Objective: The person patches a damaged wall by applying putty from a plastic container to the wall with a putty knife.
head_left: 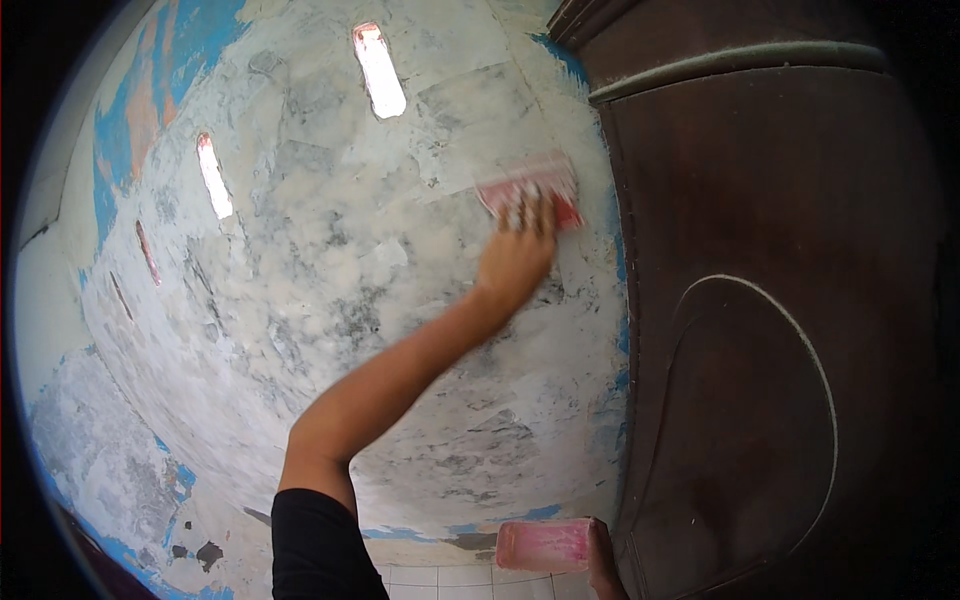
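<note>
The left hand (515, 255) reaches up with the arm stretched out and its fingers (530, 212) spread flat across the back of a pink-red sanding pad (530, 187), pressing it against the patchy wall (330, 260) just beside the wall's right edge, where it meets the dark brown door (780, 300). To work this patch well, I judge the pad should stay flat on the plaster with even pressure, moving in short overlapping strokes, and keep off the door's frame so the wood is not scuffed. The right hand (600, 560) sits low near the bottom edge of the view, its thumb and fingers closed around a second pink block (545, 545), held apart from the wall near its lower right corner, above a strip of white tiles (450, 580). The wall itself is mottled grey and white, with blue paint left along its left edge, its bottom edge and in a thin line by the door. Narrow vent slots (378, 70) run in a row across its upper left part, bright with daylight. No package, label or sign shows anywhere on the wall or door; the pale curved lines on the door are raised moulding.
</note>
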`<move>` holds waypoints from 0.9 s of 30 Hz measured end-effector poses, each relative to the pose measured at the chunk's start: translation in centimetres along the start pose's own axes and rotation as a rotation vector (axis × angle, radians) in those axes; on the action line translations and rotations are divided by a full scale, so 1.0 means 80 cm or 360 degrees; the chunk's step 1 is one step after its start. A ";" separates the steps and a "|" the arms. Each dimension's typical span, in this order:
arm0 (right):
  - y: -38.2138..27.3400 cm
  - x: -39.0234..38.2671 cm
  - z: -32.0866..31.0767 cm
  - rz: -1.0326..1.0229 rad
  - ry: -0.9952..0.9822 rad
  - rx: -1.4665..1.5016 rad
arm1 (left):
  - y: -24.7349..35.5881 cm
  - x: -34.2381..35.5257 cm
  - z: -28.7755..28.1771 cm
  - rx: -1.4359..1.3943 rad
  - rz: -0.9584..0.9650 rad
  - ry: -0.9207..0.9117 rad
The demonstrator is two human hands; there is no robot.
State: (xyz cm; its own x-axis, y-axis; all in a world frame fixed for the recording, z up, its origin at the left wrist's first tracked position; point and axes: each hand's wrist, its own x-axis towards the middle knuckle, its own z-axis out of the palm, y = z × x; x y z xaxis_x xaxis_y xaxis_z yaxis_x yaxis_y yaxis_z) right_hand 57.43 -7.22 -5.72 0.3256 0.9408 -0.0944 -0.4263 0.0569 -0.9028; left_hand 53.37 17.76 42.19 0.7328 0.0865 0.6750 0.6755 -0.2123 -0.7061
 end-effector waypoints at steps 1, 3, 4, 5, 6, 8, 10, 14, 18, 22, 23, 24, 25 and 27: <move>0.002 -0.001 -0.007 -0.0014 0.0028 -0.0040 | 0.024 -0.009 -0.009 -0.0027 0.0007 0.0010; -0.001 0.003 -0.009 -0.0036 0.0028 -0.0077 | 0.040 -0.016 -0.037 -0.0394 -0.0027 -0.0386; -0.005 0.001 -0.008 -0.0043 0.0007 -0.0081 | 0.034 -0.009 -0.041 -0.0404 -0.0023 -0.0378; -0.008 -0.002 -0.007 -0.0044 -0.0033 -0.0086 | 0.017 -0.002 -0.047 -0.0341 -0.0104 -0.0094; -0.005 -0.001 -0.006 -0.0042 -0.0037 -0.0087 | 0.001 0.008 -0.051 -0.0277 -0.0184 0.0189; 0.005 0.002 -0.006 0.0023 0.0014 -0.0074 | -0.018 0.022 -0.041 -0.0177 -0.0208 0.0218; 0.006 0.003 0.003 0.0013 -0.0062 -0.0120 | -0.017 0.010 0.000 0.0150 -0.0072 -0.0116; 0.022 0.011 -0.007 0.0011 -0.0102 -0.0089 | 0.078 -0.060 0.008 -0.0143 0.0107 -0.0225; 0.020 0.006 -0.011 -0.0053 -0.0126 -0.0153 | 0.061 -0.047 -0.044 -0.0416 -0.0069 -0.0330; 0.030 0.012 -0.024 -0.0046 -0.0056 -0.0204 | -0.029 0.026 -0.080 -0.0183 -0.0498 0.0007; 0.032 0.008 -0.022 -0.0033 -0.0057 -0.0268 | -0.056 0.040 -0.075 -0.0240 -0.0584 0.0231; 0.028 0.003 -0.019 -0.0027 -0.0056 -0.0267 | -0.074 0.053 -0.069 -0.0193 -0.0607 0.0286; 0.019 0.000 -0.013 -0.0024 -0.0089 -0.0229 | -0.077 0.058 -0.061 -0.0182 -0.0602 0.0232; 0.017 0.002 -0.010 -0.0025 -0.0128 -0.0190 | -0.057 0.047 -0.027 -0.0028 -0.0434 0.0184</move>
State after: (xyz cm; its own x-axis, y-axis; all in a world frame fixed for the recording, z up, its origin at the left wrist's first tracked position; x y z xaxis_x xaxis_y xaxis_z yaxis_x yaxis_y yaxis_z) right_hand 57.59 -7.30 -7.29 0.2607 0.9641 -0.0500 -0.3166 0.0364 -0.9479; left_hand 52.89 16.94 48.39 0.5096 0.0316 0.8598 0.8439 -0.2135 -0.4923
